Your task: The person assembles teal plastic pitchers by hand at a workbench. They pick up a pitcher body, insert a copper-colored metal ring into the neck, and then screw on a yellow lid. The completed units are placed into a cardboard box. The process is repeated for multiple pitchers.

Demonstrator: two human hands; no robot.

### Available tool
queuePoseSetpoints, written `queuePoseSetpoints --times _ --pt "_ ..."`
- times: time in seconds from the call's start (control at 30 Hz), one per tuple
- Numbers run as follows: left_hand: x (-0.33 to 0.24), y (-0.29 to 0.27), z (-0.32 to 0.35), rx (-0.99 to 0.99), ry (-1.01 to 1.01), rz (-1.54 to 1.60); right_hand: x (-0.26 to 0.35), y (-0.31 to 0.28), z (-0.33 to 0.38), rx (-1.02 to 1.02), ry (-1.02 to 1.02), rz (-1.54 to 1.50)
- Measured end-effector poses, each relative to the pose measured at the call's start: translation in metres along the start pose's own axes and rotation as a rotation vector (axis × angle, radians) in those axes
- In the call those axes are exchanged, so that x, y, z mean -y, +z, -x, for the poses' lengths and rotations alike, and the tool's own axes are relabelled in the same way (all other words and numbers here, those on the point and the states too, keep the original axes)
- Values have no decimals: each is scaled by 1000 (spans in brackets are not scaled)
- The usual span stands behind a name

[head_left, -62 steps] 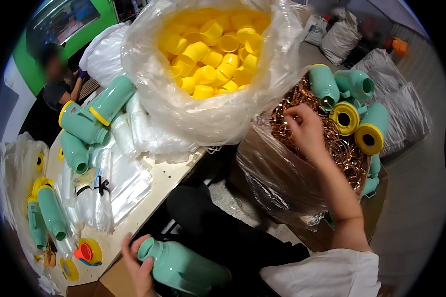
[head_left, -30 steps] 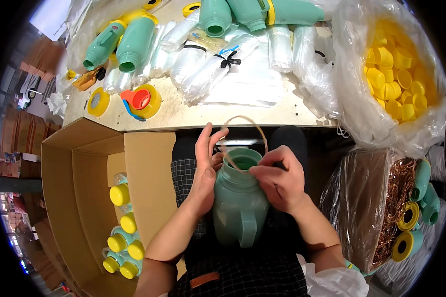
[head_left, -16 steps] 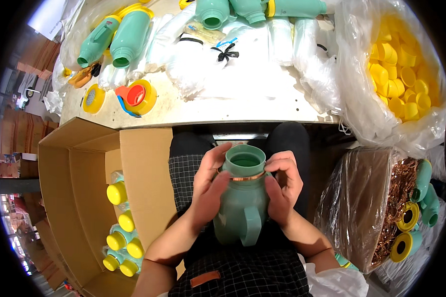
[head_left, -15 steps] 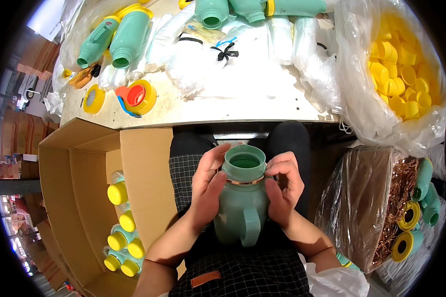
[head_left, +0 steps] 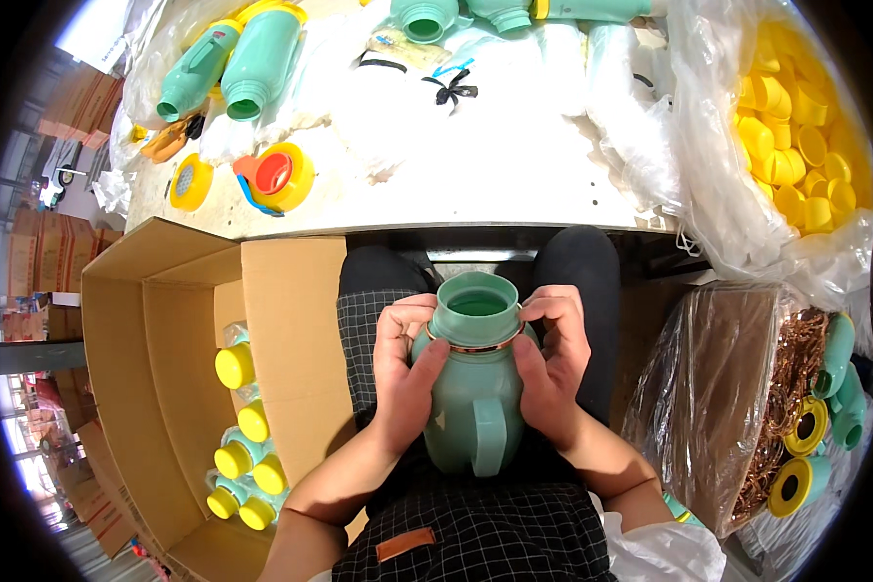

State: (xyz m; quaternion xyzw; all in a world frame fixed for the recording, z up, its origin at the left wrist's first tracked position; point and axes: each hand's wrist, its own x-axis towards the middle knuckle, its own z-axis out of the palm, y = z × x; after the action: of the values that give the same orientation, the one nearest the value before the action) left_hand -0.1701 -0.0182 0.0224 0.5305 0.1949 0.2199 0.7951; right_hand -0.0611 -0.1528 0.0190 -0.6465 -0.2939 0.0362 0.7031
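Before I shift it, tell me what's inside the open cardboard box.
Six yellow caps show in the cardboard box, on pale green bottles partly in clear plastic. Its right flap hides whatever lies beneath.

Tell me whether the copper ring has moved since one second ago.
Yes: down the picture, farther from the table edge; the copper ring now encircles the green jug near its neck's base.

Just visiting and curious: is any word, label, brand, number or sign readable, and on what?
Nothing I can quote.
Stacked cartons, left: reddish print, too small.
Plastic packaging near black tie: blue marking, blurred.
Handled green bottle, upper left: red mark, illegible.
White panel, top left: marking too blurred.
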Motion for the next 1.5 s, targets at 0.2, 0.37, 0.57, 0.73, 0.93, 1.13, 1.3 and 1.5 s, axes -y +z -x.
queuePoseSetpoints --times 0.2,0.37,0.57,0.73,0.93,1.13,1.3,1.5 --pt "4 0 0 20 48 68 3 -8 1 30 -91 65" --pt "3 5 -3 67 127 -16 8 -2 -4 -67 26 -62" --pt "0 4 -6 130 156 -161 -1 -18 5 90 5 6" --pt "-9 11 -7 138 65 -347 -6 -19 4 83 130 -131" --pt "-28 30 -8 41 -235 -286 -2 -19 0 93 572 -400" --pt "-21 9 -4 53 -241 -30 -13 -19 -8 164 740 -670" --pt "-20 -2 -8 82 -285 103 -15 -15 -23 264 848 -698" --pt "-16 -12 -22 203 -448 126 -19 -13 -33 421 904 -898"
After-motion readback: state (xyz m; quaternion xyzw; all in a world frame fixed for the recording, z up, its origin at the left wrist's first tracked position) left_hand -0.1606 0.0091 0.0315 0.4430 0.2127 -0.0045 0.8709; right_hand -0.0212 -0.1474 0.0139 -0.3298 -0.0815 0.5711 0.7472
